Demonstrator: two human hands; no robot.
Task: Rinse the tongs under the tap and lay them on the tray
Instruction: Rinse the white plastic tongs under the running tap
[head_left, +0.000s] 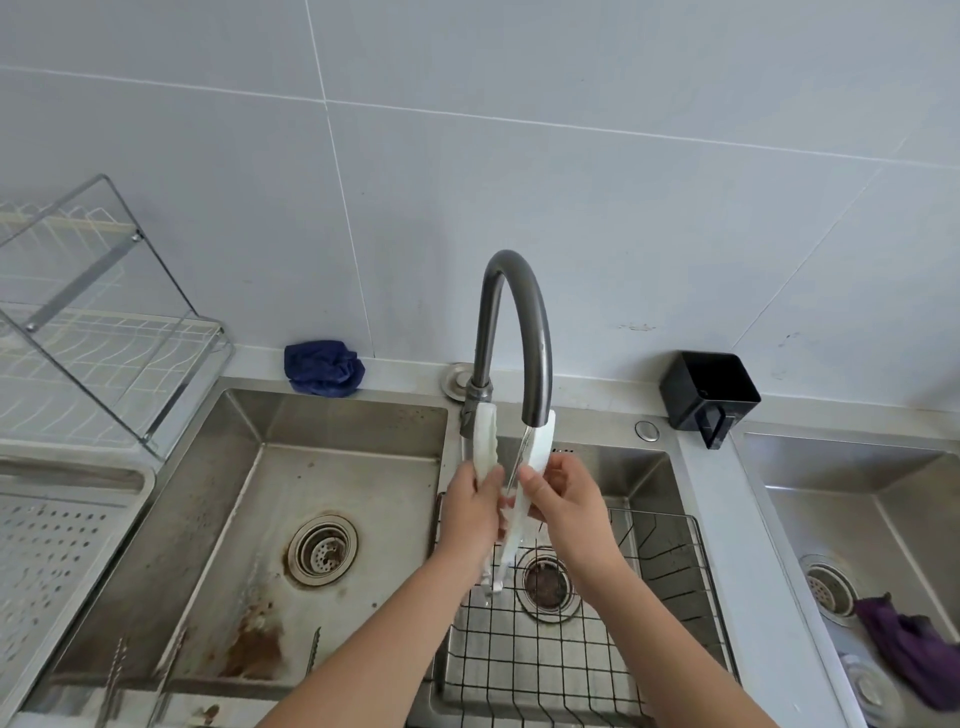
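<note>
White tongs (487, 441) stand upright under the dark grey tap (519, 322), arms spread apart and the hinge end pointing down over the middle sink basin. A thin stream of water runs from the spout between the two arms. My left hand (470, 512) grips the left arm of the tongs. The right arm is pinched by my right hand (563, 499). A white perforated tray (57, 551) lies at the far left, beside the large sink basin.
A wire basket (665, 561) sits in the middle basin under my hands. The left basin (244, 519) is stained with rust. A dish rack (98, 322), a blue cloth (322, 368), a black holder (709, 392) and a purple cloth (904, 649) surround the sinks.
</note>
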